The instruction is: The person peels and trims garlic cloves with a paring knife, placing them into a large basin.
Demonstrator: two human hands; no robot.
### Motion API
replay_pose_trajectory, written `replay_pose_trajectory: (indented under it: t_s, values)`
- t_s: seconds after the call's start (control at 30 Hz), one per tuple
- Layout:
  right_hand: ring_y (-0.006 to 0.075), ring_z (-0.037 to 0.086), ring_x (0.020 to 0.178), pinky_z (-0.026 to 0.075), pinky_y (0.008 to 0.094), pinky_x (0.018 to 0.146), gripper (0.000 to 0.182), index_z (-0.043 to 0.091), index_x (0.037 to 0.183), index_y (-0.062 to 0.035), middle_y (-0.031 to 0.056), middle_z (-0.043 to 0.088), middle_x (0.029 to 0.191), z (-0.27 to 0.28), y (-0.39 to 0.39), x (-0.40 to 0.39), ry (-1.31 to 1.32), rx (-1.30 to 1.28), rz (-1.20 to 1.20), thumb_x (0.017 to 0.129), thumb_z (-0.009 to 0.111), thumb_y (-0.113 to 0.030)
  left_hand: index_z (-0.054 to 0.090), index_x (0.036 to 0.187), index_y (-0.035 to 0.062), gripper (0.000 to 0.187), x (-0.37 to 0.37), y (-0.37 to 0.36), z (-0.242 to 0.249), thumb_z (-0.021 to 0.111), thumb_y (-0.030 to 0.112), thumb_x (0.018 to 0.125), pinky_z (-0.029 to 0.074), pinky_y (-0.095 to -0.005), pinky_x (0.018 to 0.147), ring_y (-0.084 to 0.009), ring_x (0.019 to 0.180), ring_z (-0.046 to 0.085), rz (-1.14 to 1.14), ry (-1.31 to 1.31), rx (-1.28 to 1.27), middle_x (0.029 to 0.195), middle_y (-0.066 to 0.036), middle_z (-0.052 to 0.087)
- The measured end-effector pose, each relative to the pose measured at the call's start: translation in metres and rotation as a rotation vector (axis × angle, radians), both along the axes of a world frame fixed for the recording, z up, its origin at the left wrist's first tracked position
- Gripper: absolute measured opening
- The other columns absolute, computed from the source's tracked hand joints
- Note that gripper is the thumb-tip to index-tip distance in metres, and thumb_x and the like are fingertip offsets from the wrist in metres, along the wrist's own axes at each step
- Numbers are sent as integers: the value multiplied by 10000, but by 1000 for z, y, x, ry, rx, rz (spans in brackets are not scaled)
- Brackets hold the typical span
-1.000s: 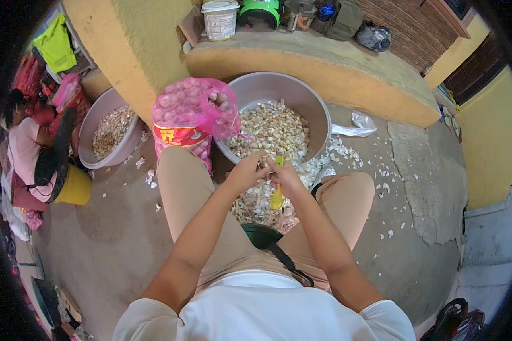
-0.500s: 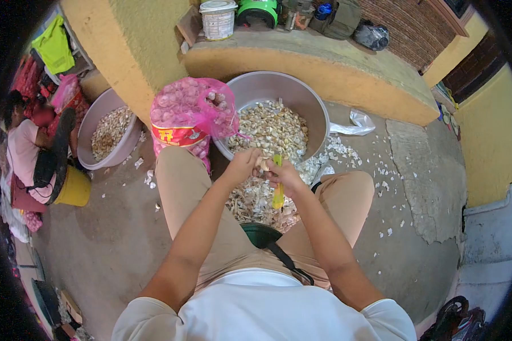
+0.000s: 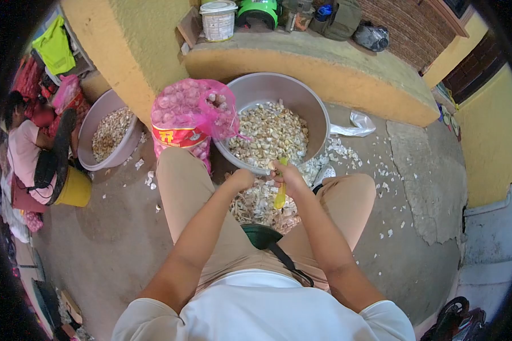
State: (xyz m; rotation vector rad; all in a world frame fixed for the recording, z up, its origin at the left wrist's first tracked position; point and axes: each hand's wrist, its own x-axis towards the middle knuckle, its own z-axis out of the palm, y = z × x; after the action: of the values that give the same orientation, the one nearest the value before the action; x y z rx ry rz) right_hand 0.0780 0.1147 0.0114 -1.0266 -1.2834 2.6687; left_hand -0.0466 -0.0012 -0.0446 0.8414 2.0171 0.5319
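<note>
Over the peelings between my knees, my right hand (image 3: 292,177) grips what looks like a yellow utility knife (image 3: 280,196), its blade not distinguishable. A small pale piece, perhaps a garlic clove (image 3: 272,165), shows at the fingertips of that hand. Apart from it on the left, my left hand (image 3: 242,179) is closed; whatever it holds, if anything, is hidden. Beyond both hands stands a wide grey tub (image 3: 322,116) with many loose garlic cloves (image 3: 273,128). Papery garlic skins (image 3: 261,204) heap up below my hands.
Left of the tub stands a pink mesh sack of garlic bulbs (image 3: 179,105). Another person (image 3: 28,148) sits at far left beside a second tub (image 3: 105,162) and a yellow bucket (image 3: 74,187). A ledge (image 3: 324,68) runs behind. Skins litter the floor (image 3: 404,267).
My hands were together at a garlic piece; now they are apart. My left hand has drawn back toward me and closed. My right hand keeps the yellow knife, tilted slightly differently.
</note>
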Motion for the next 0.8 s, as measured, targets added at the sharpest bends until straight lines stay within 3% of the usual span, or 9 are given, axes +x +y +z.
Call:
replay_pose_trajectory:
  t_s: [0.03,0.13,0.23,0.37,0.47,0.57,0.67,0.8]
  values:
    - [59,322,410,282,202,373,106,427,834,-94,31,473,614,-1,1,1,-17,-5,-1,833,494,-177,587,720,-15,289,1,0,-3,477,249,763,444,-325,535,-209,541,530,-98,87,-7,584,-76,530]
    - [54,315,398,283,202,367,106,430,848,-95,32,474,617,-5,2,2,-38,-48,2,831,497,-176,476,1002,-6,359,-11,19,6,501,292,804,411,-270,684,-163,796,521,404,-485,652,860,-102,542]
    - [49,310,391,282,201,359,114,434,873,-91,26,474,615,-6,3,5,-42,-154,-13,830,499,-174,448,1087,6,438,-2,22,23,556,299,780,381,-286,787,-183,919,477,584,-285,790,982,-120,501]
    - [63,320,395,284,203,343,130,482,803,-64,16,474,602,-8,5,4,-3,-184,-64,817,525,-186,439,1092,-26,536,24,11,36,601,329,726,396,-355,775,-295,898,512,57,326,799,979,-183,514]
    - [68,330,398,287,209,348,146,488,766,-63,8,476,599,-7,3,5,5,-106,-55,813,534,-193,448,1089,-20,530,31,4,58,619,300,703,411,-367,746,-311,846,531,37,304,618,964,-205,513]
    - [48,318,396,294,209,374,101,480,804,-81,-17,449,603,-1,-3,3,0,68,16,826,517,-173,459,1077,-15,501,23,2,42,612,284,705,431,-355,669,-279,742,553,1,375,733,874,-195,538]
    - [49,326,406,299,208,381,104,482,810,-74,-16,445,604,-7,0,2,20,110,79,829,510,-172,478,1048,-20,473,18,1,51,605,287,711,430,-347,614,-260,678,550,-50,152,545,774,-177,553]
    - [56,346,426,308,213,388,110,484,802,-59,-5,447,605,3,2,5,8,132,139,832,506,-163,505,1003,-31,420,19,-1,66,588,282,737,423,-344,587,-261,640,545,-21,158,532,700,-168,552]
